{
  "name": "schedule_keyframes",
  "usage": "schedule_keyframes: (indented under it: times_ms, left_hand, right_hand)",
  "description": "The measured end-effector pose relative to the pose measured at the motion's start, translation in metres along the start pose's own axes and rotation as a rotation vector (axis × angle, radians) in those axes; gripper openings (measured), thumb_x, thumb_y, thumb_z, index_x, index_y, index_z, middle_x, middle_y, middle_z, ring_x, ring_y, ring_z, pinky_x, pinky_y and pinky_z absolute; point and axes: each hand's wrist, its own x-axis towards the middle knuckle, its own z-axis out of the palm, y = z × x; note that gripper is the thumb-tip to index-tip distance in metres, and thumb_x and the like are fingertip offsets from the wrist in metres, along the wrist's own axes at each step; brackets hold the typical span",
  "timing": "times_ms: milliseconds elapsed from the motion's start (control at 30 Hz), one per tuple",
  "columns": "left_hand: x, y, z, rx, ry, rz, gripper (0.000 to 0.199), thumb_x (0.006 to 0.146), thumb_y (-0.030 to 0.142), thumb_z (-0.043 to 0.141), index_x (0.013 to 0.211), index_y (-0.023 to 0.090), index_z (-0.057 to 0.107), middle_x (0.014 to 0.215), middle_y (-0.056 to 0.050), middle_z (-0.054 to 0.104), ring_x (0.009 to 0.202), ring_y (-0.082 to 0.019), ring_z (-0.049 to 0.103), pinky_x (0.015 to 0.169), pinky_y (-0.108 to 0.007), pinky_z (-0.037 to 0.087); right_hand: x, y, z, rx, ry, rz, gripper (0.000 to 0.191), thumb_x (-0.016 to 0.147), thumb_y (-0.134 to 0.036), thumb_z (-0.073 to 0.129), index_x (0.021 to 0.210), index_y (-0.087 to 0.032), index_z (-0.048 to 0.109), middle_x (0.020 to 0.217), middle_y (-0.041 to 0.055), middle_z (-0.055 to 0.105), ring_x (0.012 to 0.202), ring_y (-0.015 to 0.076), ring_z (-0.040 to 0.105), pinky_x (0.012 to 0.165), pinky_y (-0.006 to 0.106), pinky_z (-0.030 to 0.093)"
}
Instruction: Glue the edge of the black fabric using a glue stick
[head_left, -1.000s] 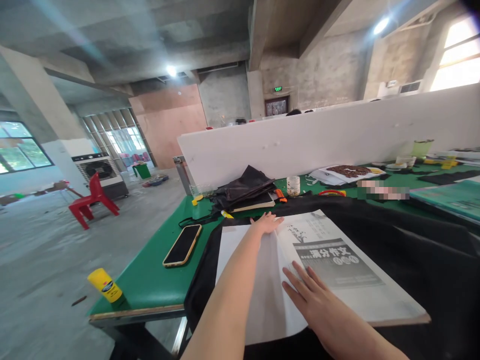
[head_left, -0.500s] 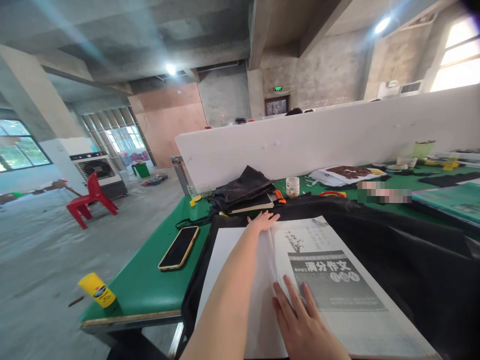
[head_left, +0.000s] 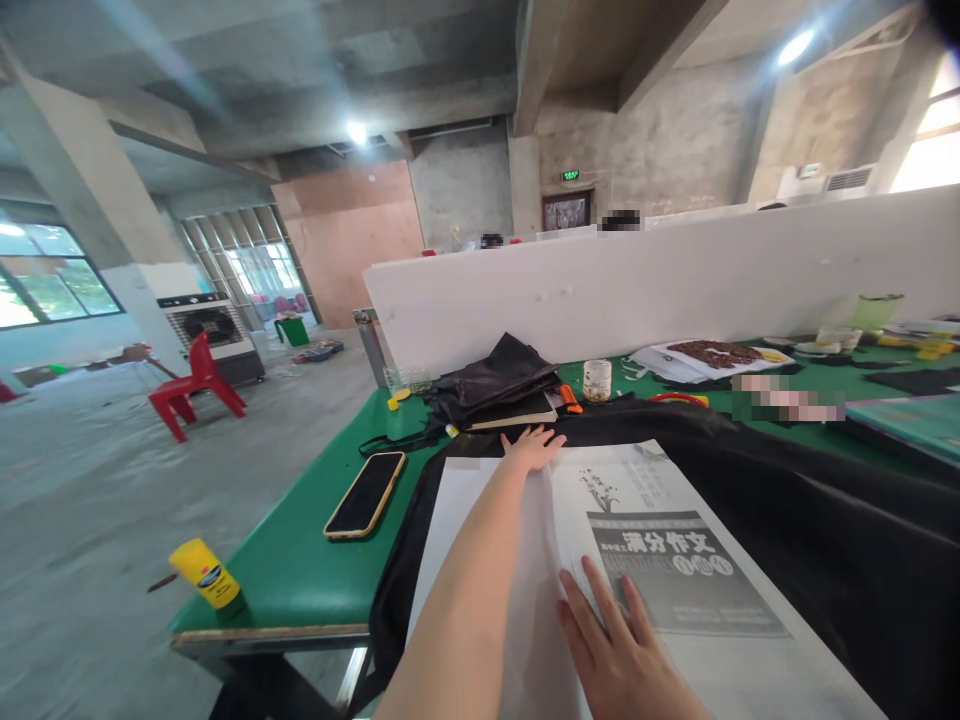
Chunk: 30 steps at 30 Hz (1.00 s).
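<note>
Left arm: I see the bare forearm stretched forward, away from me.
Left hand point(head_left: 534, 447): flat, palm down, fingers together, pointing away.
Right hand point(head_left: 619, 650): flat, palm down, fingers spread, near the bottom edge.
Right wrist: cut off by the frame.

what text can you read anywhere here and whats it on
"满分作文" in large characters on the grey band of the book cover under the right hand.
The small line above that title and the round badges beside it: too small to read.
Green sign over the far door: too blurred to read.
Label on the yellow bottle at the table's corner: too small to read.
</note>
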Motion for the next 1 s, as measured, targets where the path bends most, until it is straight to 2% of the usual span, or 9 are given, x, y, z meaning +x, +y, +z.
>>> schedule_keyframes:
  times_ms: [167, 300, 467, 533, 600, 700, 767, 833, 1000]
  left_hand:
    - [0.007, -0.001, 0.000, -0.001, 0.008, 0.019, 0.069, 0.081, 0.070, 0.006, 0.138, 0.038, 0.028, 0.151, 0.006, 0.013, 0.138, -0.031, 0.008, 0.100, -0.070, 0.000]
    - [0.009, -0.004, 0.001, 0.007, 0.029, 0.046, 0.070, 0.081, 0.071, 0.006, 0.138, 0.037, 0.028, 0.151, 0.004, 0.015, 0.137, -0.031, 0.011, 0.098, -0.073, 0.001]
    - [-0.004, -0.007, 0.003, 0.023, 0.112, 0.097, 0.064, 0.085, 0.066, 0.009, 0.138, 0.036, 0.028, 0.150, 0.004, 0.019, 0.137, -0.030, 0.011, 0.101, -0.070, 0.007]
    - [-0.013, -0.007, 0.003, 0.030, 0.165, 0.130, 0.061, 0.087, 0.063, 0.011, 0.138, 0.034, 0.029, 0.149, 0.002, 0.023, 0.137, -0.027, 0.014, 0.105, -0.064, 0.010]
    - [-0.022, -0.009, 0.003, 0.038, 0.213, 0.166, 0.058, 0.090, 0.058, 0.013, 0.137, 0.030, 0.031, 0.147, 0.000, 0.029, 0.135, -0.023, 0.019, 0.108, -0.056, 0.012]
    - [-0.030, -0.016, 0.001, 0.049, 0.252, 0.207, 0.055, 0.092, 0.053, 0.015, 0.136, 0.025, 0.033, 0.144, -0.003, 0.035, 0.134, -0.019, 0.024, 0.111, -0.045, 0.013]
    - [-0.032, -0.023, 0.000, 0.050, 0.241, 0.224, 0.055, 0.092, 0.053, 0.017, 0.135, 0.024, 0.035, 0.144, -0.003, 0.036, 0.134, -0.018, 0.026, 0.111, -0.041, 0.017]
    - [-0.032, -0.029, -0.002, 0.047, 0.213, 0.235, 0.054, 0.092, 0.053, 0.019, 0.133, 0.025, 0.039, 0.144, -0.001, 0.035, 0.134, -0.017, 0.027, 0.110, -0.038, 0.019]
    - [-0.036, -0.028, -0.003, 0.046, 0.233, 0.214, 0.049, 0.094, 0.047, 0.020, 0.133, 0.026, 0.040, 0.144, 0.002, 0.035, 0.134, -0.015, 0.026, 0.111, -0.037, 0.018]
  right_hand:
    - [0.002, -0.002, 0.006, -0.047, -0.025, -0.044, 0.034, 0.080, -0.018, 0.039, 0.103, -0.017, 0.064, 0.124, 0.0099, 0.054, 0.117, 0.0406, 0.042, 0.082, 0.058, 0.041]
    - [0.004, -0.001, 0.007, 0.005, 0.024, 0.045, 0.032, 0.082, -0.018, 0.039, 0.099, -0.018, 0.065, 0.121, 0.0078, 0.057, 0.115, 0.0392, 0.043, 0.085, 0.058, 0.037]
    - [0.014, 0.029, -0.006, 0.110, -0.023, -0.178, 0.035, 0.084, -0.025, 0.043, 0.115, -0.021, 0.059, 0.120, 0.0052, 0.059, 0.109, 0.0331, 0.050, 0.085, 0.050, 0.039]
    - [0.026, 0.049, -0.019, 0.231, -0.116, -0.248, 0.042, 0.085, -0.029, 0.044, 0.125, -0.019, 0.052, 0.123, 0.0054, 0.057, 0.111, 0.0307, 0.050, 0.087, 0.047, 0.041]
    - [0.044, 0.069, -0.037, 0.351, -0.270, -0.261, 0.049, 0.086, -0.036, 0.046, 0.131, -0.018, 0.046, 0.126, 0.0060, 0.055, 0.115, 0.0291, 0.048, 0.089, 0.044, 0.042]
    - [0.066, 0.093, -0.061, 0.428, -0.413, -0.257, 0.061, 0.084, -0.054, 0.048, 0.130, -0.015, 0.048, 0.124, 0.0087, 0.056, 0.114, 0.0284, 0.050, 0.087, 0.039, 0.045]
    - [0.072, 0.104, -0.066, 0.413, -0.393, -0.296, 0.060, 0.083, -0.056, 0.047, 0.128, -0.015, 0.050, 0.124, 0.0085, 0.056, 0.111, 0.0263, 0.052, 0.082, 0.035, 0.047]
    - [0.069, 0.108, -0.059, 0.351, -0.316, -0.358, 0.055, 0.086, -0.051, 0.046, 0.128, -0.017, 0.050, 0.127, 0.0065, 0.054, 0.110, 0.0245, 0.053, 0.078, 0.033, 0.048]
    - [0.042, 0.095, -0.018, 0.121, -0.082, -0.383, 0.040, 0.087, -0.033, 0.041, 0.122, -0.021, 0.055, 0.121, 0.0027, 0.058, 0.100, 0.0258, 0.057, 0.070, 0.037, 0.048]
